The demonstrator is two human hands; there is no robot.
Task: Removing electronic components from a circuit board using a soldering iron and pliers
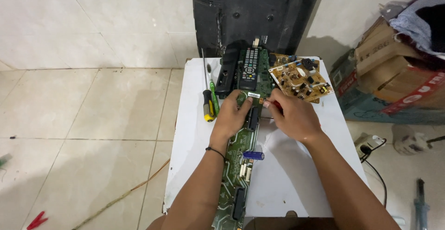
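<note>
Long green circuit board [241,165] lying lengthwise on white table [296,179]. Left hand [232,116] pressing on it, fingers curled; right hand [292,114] pinching what may be a red-handled tool, partly hidden. Nearby: blue capacitor [253,155], remote control [249,63], yellow-handled screwdriver [209,105], tan circuit board [300,80], black television [255,12] behind.

Remote [249,64] lies on board [241,156], screwdrivers [209,101] left.
</note>
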